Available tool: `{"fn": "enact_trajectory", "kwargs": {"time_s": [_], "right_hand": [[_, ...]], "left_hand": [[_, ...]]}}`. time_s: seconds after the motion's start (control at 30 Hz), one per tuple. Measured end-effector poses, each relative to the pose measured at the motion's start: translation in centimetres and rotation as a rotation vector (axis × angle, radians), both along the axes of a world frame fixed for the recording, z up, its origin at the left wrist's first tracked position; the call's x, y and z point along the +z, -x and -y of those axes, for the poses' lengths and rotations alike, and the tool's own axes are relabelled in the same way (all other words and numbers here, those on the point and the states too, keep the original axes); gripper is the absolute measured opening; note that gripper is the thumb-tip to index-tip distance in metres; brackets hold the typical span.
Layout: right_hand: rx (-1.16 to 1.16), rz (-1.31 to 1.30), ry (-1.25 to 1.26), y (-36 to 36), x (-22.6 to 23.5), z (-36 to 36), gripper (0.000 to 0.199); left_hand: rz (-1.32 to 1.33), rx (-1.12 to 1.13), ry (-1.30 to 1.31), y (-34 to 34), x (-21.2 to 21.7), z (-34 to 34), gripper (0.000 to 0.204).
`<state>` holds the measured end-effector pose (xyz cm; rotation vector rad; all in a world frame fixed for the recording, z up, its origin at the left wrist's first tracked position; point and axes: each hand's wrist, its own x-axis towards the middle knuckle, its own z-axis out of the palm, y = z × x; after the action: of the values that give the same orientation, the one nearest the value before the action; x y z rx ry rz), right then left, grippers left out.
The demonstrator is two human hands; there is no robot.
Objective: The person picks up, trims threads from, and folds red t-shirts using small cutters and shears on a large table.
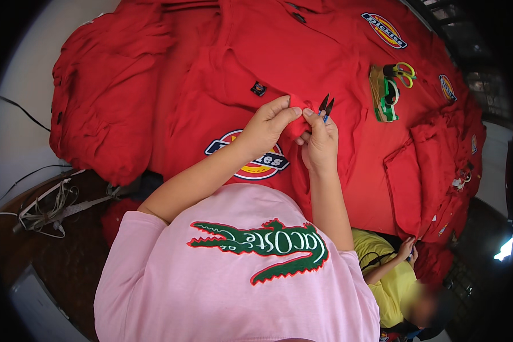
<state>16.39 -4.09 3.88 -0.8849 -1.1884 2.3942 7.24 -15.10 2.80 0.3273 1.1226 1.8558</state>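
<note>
Both hands are raised over a spread red garment [199,114], near the middle of the view. My left hand [265,131] is closed, pinching a gathered bit of its cloth between thumb and fingers. Right beside it, my right hand [323,142] pinches the same bunched cloth. Thread snips [327,106] with a blue handle are also tucked in the right hand, their dark blades pointing up and away from me. A small dark neck label [259,89] lies just beyond my left hand. Partly behind my left forearm is a large printed emblem [259,168].
A green tape dispenser [387,105] and yellow-handled scissors [405,74] lie to the right on red cloth. Heaped red garments [108,97] fill the left side. Tangled cables [51,199] are at lower left. At lower right, a co-worker in a yellow shirt [382,305] handles red cloth.
</note>
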Motion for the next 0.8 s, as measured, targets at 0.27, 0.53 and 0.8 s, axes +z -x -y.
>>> {"fn": "enact_trajectory", "kwargs": {"time_s": [0.27, 0.53, 0.8], "right_hand": [[-0.021, -0.091, 0.161, 0.6, -0.5, -1.2, 0.019], [0.045, 0.037, 0.016, 1.2, -1.5, -2.7, 0.026], [0.117, 0.039, -0.116, 1.3, -1.8, -2.6, 0.021]], "left_hand": [[0.192, 0.047, -0.093, -0.2, -1.0, -1.7, 0.02], [-0.013, 0.08, 0.148, 1.5, -4.1, -2.2, 0.021], [-0.243, 0.066, 0.116, 1.4, -4.0, -2.1, 0.024]]}}
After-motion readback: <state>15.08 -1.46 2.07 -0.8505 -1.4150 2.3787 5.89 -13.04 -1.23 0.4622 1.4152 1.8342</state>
